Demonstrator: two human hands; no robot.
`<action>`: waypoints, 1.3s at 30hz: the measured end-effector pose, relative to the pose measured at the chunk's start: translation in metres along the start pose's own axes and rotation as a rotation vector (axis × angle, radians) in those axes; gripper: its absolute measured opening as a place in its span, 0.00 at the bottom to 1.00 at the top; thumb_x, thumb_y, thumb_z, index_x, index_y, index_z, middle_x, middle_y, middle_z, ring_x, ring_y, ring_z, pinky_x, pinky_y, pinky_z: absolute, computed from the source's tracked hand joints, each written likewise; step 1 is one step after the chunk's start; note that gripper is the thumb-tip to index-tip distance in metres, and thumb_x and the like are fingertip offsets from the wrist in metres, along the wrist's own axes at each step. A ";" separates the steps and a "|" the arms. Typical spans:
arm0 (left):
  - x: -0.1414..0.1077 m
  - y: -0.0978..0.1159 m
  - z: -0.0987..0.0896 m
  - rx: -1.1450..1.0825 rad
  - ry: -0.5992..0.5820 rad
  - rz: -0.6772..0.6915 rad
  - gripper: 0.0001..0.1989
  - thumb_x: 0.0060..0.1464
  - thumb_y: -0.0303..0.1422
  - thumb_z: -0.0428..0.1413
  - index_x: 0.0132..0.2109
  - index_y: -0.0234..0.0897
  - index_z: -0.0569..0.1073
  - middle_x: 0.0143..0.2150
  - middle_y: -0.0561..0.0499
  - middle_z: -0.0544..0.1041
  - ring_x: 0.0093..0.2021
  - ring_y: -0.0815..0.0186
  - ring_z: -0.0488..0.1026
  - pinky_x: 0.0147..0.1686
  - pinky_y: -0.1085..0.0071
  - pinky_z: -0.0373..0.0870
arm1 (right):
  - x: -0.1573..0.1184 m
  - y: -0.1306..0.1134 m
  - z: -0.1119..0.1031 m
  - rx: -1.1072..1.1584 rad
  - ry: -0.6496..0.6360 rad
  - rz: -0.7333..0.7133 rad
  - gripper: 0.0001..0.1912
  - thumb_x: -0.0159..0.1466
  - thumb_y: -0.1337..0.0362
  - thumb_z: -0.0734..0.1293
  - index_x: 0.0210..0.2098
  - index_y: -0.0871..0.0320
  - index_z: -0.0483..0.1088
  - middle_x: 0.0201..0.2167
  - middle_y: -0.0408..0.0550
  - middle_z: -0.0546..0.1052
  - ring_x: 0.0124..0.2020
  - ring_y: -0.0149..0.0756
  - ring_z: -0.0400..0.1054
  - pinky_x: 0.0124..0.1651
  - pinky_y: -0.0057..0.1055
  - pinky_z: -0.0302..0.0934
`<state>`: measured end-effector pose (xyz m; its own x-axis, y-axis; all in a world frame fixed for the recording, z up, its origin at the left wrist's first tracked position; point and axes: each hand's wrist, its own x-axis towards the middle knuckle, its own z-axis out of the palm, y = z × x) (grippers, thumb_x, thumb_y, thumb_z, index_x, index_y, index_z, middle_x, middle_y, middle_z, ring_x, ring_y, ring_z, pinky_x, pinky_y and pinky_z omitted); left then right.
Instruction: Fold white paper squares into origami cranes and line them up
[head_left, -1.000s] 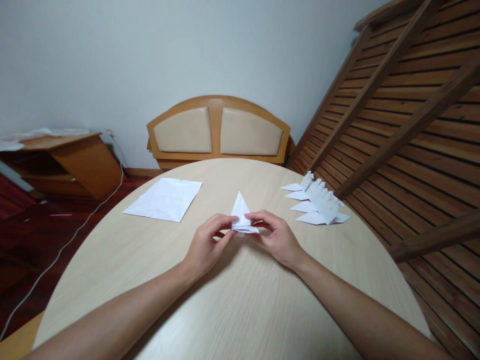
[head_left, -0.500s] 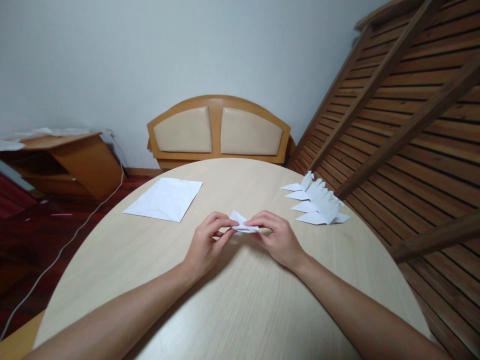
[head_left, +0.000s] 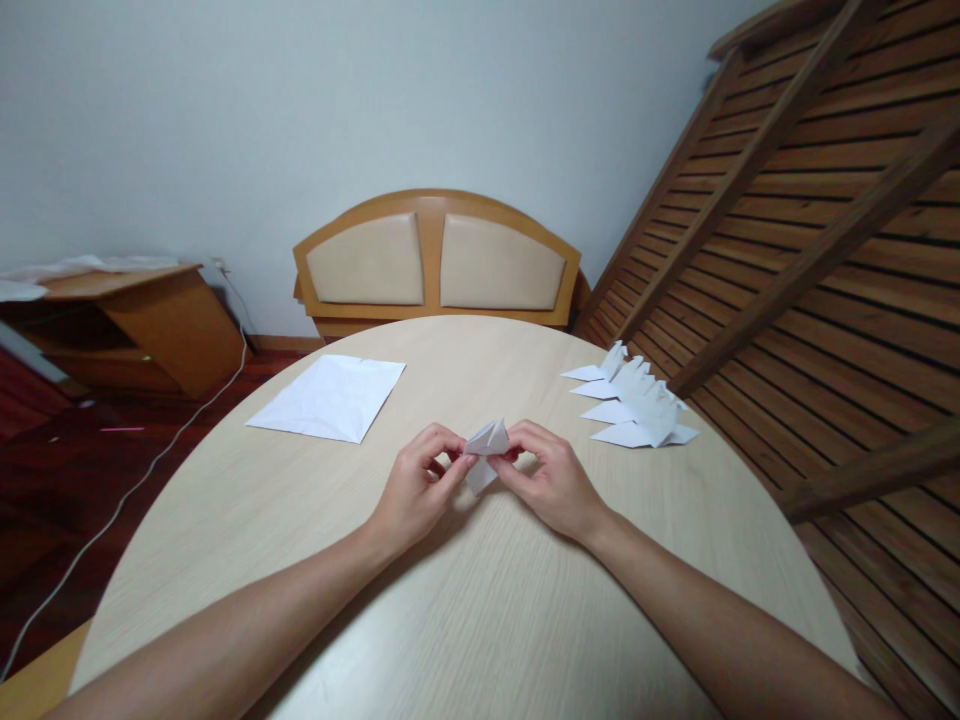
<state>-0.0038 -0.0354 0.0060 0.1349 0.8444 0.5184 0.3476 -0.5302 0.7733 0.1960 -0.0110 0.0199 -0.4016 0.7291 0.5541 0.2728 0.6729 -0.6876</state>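
Note:
A small piece of folded white paper [head_left: 487, 442] is held between my two hands, just above the middle of the table. My left hand [head_left: 425, 478] pinches its left side between thumb and fingers. On the right side, my right hand [head_left: 551, 478] grips it the same way. Folded layers stand up at the top of the paper, and a flap points down below my thumbs. My fingertips partly cover its edges.
The round, light wooden table [head_left: 465, 600] carries flat white paper sheets [head_left: 330, 398] at left and a row of several folded white paper figures [head_left: 637, 405] at right. A headboard [head_left: 435, 255] stands behind it. Wooden slats [head_left: 825, 280] lean at right; a cable [head_left: 161, 450] crosses the floor.
The folded paper has been turned in my fingers: it lay nearly flat, and now its layers stand up and a flap hangs below. Both hands keep nearly the same place.

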 end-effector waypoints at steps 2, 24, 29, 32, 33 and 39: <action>0.000 0.000 0.000 0.006 0.008 -0.014 0.06 0.63 0.32 0.56 0.42 0.38 0.77 0.39 0.49 0.76 0.38 0.68 0.73 0.28 0.78 0.69 | 0.001 -0.001 0.000 0.011 0.026 0.057 0.04 0.66 0.65 0.69 0.34 0.57 0.75 0.32 0.44 0.75 0.34 0.34 0.69 0.40 0.32 0.63; -0.001 -0.016 0.002 0.043 -0.135 -0.232 0.11 0.61 0.38 0.57 0.41 0.36 0.79 0.38 0.47 0.82 0.36 0.62 0.77 0.37 0.68 0.72 | -0.002 0.014 -0.001 -0.057 -0.128 0.193 0.06 0.64 0.65 0.70 0.30 0.58 0.74 0.31 0.44 0.75 0.34 0.34 0.70 0.40 0.31 0.62; -0.001 -0.023 0.002 0.253 -0.162 -0.128 0.06 0.60 0.33 0.58 0.38 0.38 0.79 0.36 0.48 0.80 0.38 0.61 0.76 0.39 0.66 0.69 | -0.003 0.019 0.000 -0.138 -0.201 0.178 0.05 0.63 0.67 0.70 0.30 0.58 0.74 0.29 0.43 0.75 0.32 0.33 0.70 0.37 0.30 0.61; -0.001 -0.020 0.002 0.280 -0.156 -0.081 0.05 0.60 0.32 0.58 0.39 0.38 0.79 0.36 0.48 0.78 0.39 0.61 0.74 0.40 0.66 0.69 | -0.005 0.021 0.001 -0.155 -0.236 0.161 0.04 0.64 0.67 0.70 0.31 0.58 0.75 0.30 0.44 0.76 0.32 0.34 0.70 0.37 0.30 0.61; -0.001 -0.018 0.002 0.266 -0.149 -0.070 0.05 0.60 0.32 0.58 0.41 0.38 0.78 0.37 0.48 0.77 0.40 0.61 0.74 0.41 0.66 0.69 | -0.005 0.021 0.001 -0.153 -0.245 0.157 0.03 0.64 0.67 0.70 0.32 0.58 0.75 0.30 0.44 0.76 0.33 0.34 0.70 0.37 0.30 0.61; -0.001 -0.007 0.000 0.164 -0.154 -0.012 0.07 0.64 0.32 0.54 0.42 0.38 0.77 0.38 0.49 0.77 0.38 0.65 0.73 0.37 0.70 0.69 | -0.005 0.017 0.001 -0.177 -0.261 0.131 0.03 0.64 0.67 0.70 0.33 0.57 0.76 0.30 0.43 0.76 0.33 0.33 0.71 0.37 0.29 0.61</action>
<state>-0.0059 -0.0324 0.0002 0.2658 0.8587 0.4381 0.4948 -0.5115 0.7025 0.2018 -0.0036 0.0051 -0.5574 0.7695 0.3119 0.4750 0.6036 -0.6403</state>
